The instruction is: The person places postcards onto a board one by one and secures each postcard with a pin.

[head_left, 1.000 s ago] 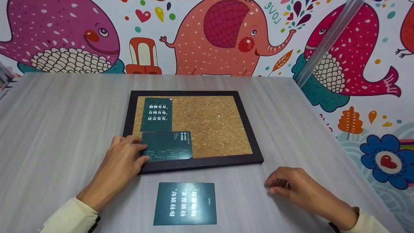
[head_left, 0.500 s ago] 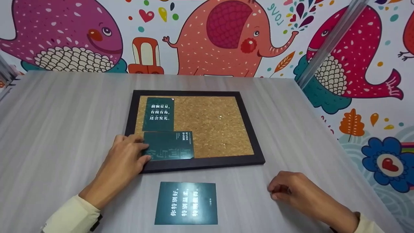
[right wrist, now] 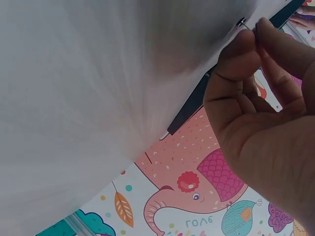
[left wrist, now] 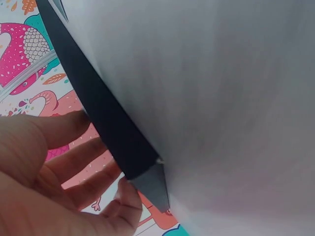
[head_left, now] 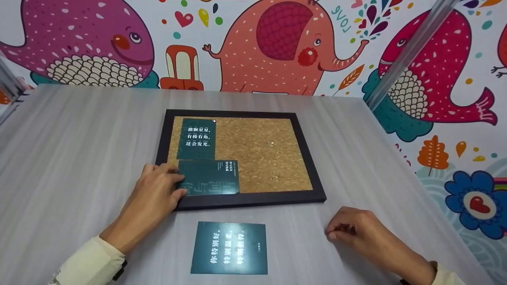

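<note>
Lower green card [head_left: 208, 178] is pressed at its left edge by the loosely bent, ungripping fingers of the left hand [head_left: 158, 188], at the lower left of the framed corkboard [head_left: 273, 158], mid-frame in head view; upper green card [head_left: 196, 138] is placed just above it. Small pin [right wrist: 242, 22] is pinched in right hand [head_left: 354, 229] fingertips, lower right. Third card [head_left: 229, 248] is laid on counter [head_left: 87, 158], bottom centre, apart from the board.
</note>
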`<state>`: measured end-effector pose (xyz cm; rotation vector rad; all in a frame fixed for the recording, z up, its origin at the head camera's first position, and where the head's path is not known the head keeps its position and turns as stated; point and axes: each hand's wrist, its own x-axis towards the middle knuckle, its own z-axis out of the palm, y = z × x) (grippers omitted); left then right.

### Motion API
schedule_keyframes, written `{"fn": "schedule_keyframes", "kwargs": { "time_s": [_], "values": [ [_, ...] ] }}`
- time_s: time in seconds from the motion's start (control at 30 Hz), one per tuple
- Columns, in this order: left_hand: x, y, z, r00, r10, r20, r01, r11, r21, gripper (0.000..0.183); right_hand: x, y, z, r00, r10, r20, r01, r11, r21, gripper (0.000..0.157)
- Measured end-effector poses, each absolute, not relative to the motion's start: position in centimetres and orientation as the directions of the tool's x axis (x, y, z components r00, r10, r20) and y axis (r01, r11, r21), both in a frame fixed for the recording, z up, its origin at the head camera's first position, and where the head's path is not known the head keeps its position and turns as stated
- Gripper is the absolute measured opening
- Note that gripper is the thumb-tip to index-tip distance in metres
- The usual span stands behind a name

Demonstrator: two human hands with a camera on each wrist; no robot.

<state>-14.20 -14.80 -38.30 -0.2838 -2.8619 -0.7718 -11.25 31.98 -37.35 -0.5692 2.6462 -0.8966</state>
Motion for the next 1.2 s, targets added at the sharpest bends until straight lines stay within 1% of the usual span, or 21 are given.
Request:
{"fn": "schedule_keyframes", "kwargs": {
  "time_s": [0.17, 0.47, 0.87, 1.2],
  "values": [
    [-14.2, -14.8, -38.4, -0.963, 0.145, 0.227, 0.240, 0.848, 0.473, 0.029, -11.5, 31.7, -37.5, -0.893, -0.441, -0.093, -0.286, 0.714, -0.639, 0.017],
    [-14.3, -14.8, -38.3, -0.962, 0.148, 0.229, 0.243, 0.846, 0.475, 0.029, -11.8, 31.2, -37.5, -0.907, -0.410, -0.099, -0.248, 0.708, -0.661, 0.012],
    [-14.2, -14.8, -38.4, -0.965, 0.140, 0.223, 0.233, 0.847, 0.478, 0.030, -12.4, 30.4, -37.3, -0.919, -0.389, -0.063, -0.247, 0.693, -0.677, 0.011],
    [-14.2, -14.9, -38.6, -0.955, 0.154, 0.255, 0.261, 0.845, 0.466, 0.029, -13.0, 29.4, -37.4, -0.911, -0.410, 0.035, -0.328, 0.672, -0.664, 0.015]
  ]
}}
